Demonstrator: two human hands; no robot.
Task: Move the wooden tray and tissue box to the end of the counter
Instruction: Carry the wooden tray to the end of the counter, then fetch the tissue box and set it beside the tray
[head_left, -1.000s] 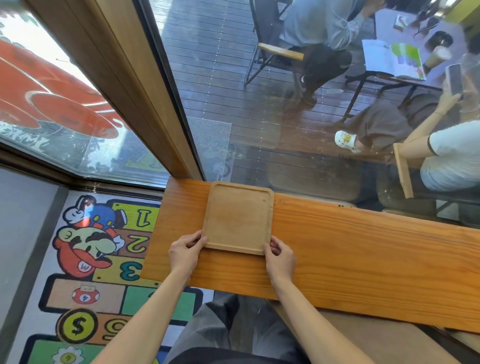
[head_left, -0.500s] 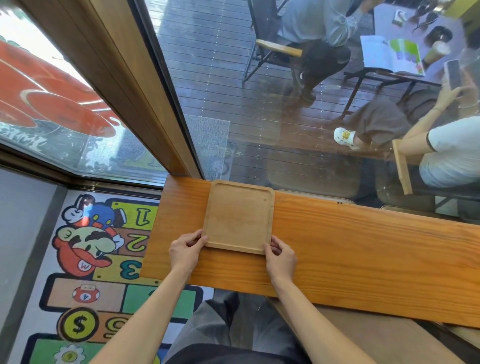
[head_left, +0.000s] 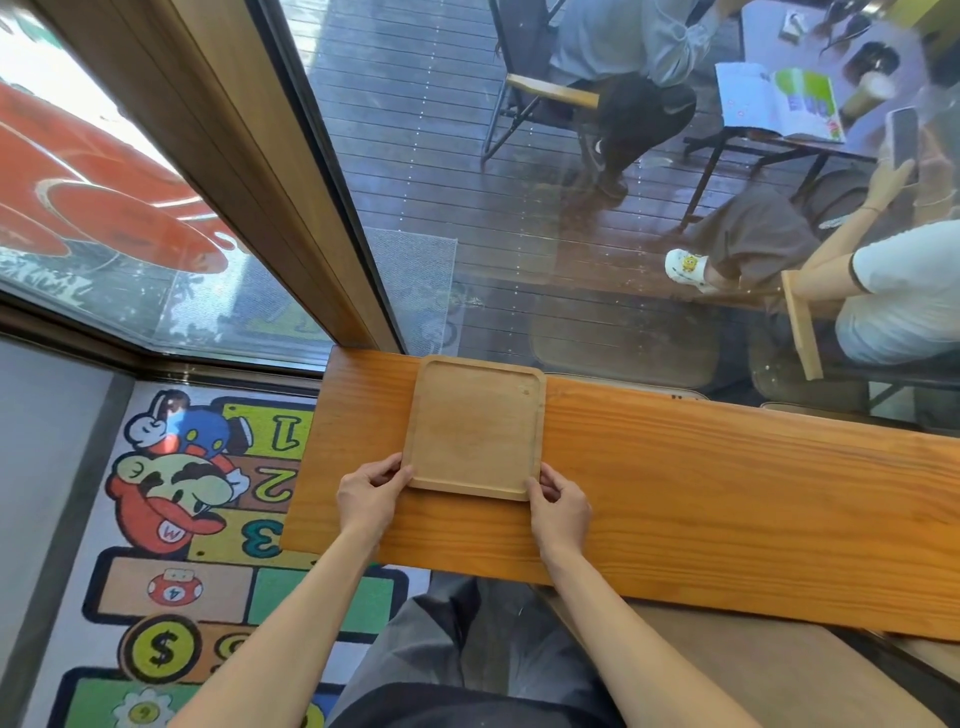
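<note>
A pale, empty wooden tray with rounded corners lies flat on the orange wooden counter, near the counter's left end and against the window. My left hand grips the tray's near left corner. My right hand grips its near right corner. No tissue box is in view.
The counter's left end drops off to a cartoon floor mat. Glass and a wooden window frame run along the counter's far edge. People sit at a table outside, behind the glass. A stool seat is under the counter at right.
The tray and both hands have stayed almost where they were; only the view has shifted slightly.
</note>
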